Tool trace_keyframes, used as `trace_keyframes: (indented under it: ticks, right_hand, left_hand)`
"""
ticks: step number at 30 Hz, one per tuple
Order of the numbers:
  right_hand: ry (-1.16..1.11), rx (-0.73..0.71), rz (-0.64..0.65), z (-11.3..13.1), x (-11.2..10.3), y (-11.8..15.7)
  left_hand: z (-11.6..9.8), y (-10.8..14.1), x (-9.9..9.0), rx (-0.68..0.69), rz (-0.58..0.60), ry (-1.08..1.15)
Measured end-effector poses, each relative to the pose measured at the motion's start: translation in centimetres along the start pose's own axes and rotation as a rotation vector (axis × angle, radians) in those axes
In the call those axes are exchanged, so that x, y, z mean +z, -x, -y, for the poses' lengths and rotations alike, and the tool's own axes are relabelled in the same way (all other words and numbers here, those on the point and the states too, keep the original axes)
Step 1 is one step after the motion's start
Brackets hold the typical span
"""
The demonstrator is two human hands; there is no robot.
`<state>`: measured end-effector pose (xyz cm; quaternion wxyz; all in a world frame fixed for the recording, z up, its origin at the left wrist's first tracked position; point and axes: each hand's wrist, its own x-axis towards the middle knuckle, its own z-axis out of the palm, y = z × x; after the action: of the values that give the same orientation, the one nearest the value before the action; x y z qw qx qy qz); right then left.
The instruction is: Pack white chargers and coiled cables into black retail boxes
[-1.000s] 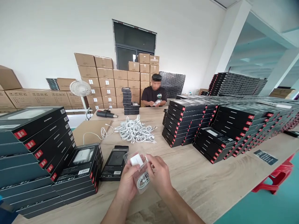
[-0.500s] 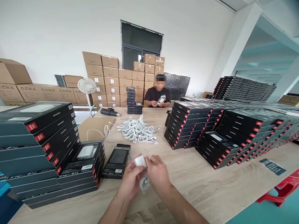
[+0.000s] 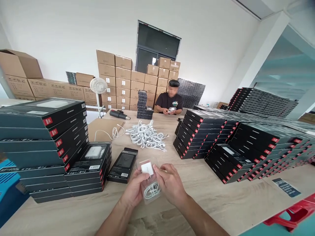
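1. A clear plastic bag [image 3: 154,198] is held at lower centre of the frame, just above the table. A white plug charger [image 3: 147,168] is seen in its upper part and a coiled white cable [image 3: 151,190] in its lower part. The film is thin, glossy and lightly creased.
2. The left hand [image 3: 134,189] is closed narrowly around the bag's left edge, and the right hand [image 3: 170,183] is curved against its right edge. The bag appears to be kept upright this way, with its contents turned toward the head camera.
3. A flat black retail box [image 3: 122,165] lies just left of the bag on the wooden table [image 3: 209,200]. A stack of black boxes [image 3: 91,168], with a white charger shown on top, is placed beside it.
4. A tangled heap of white cables [image 3: 146,137] is gathered at centre, within reach, and a loose white cable [image 3: 108,134] trails to its left.
5. Long rows of stacked black boxes [image 3: 204,131] fill the right side, their red-marked corners neatly aligned.
6. At the table's far end, upper centre, a small white item is held by a seated co-worker [image 3: 170,102]. Brown cardboard cartons [image 3: 123,78] are piled behind.
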<state>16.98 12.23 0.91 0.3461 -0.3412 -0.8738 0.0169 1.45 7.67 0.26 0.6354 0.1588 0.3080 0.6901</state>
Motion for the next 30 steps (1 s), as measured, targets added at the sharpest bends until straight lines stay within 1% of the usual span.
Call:
trace_keyframes:
  ticks: [4, 7, 11, 16, 22, 25, 28, 30]
  right_hand:
    - [-0.111, 0.017, 0.018, -0.5, 0.3, 0.2]
    - [-0.117, 0.05, 0.03, -0.7, 0.6, 0.4]
    - [-0.111, 0.096, 0.06, -0.7, 1.4, 1.0]
    - [-0.292, 0.153, 0.105, -0.8, 2.2, 1.6]
    - [-0.569, 0.19, 0.226, -1.6, 2.0, 1.4]
    - [-0.512, 0.157, 0.227, -2.1, 2.3, 1.7]
    - [-0.407, 0.118, 0.185, -2.7, 3.1, 2.5]
    - [-0.397, 0.128, 0.152, -2.9, 3.9, 2.9]
  left_hand:
    - [-0.1, 0.0, -0.2, 0.018, 0.03, -0.004]
    - [-0.2, 0.1, -0.2, -0.03, 0.046, -0.014]
    - [-0.1, 0.0, -0.2, -0.097, 0.02, -0.018]
    - [0.5, -0.5, -0.6, -0.092, -0.005, 0.028]
    - [0.5, -0.5, -0.6, -0.1, -0.046, 0.046]
    - [0.5, -0.3, -0.5, -0.099, -0.046, 0.04]
    - [0.9, -0.3, -0.5, -0.092, -0.034, 0.023]
    - [1.2, -0.3, -0.5, -0.082, -0.011, 0.016]
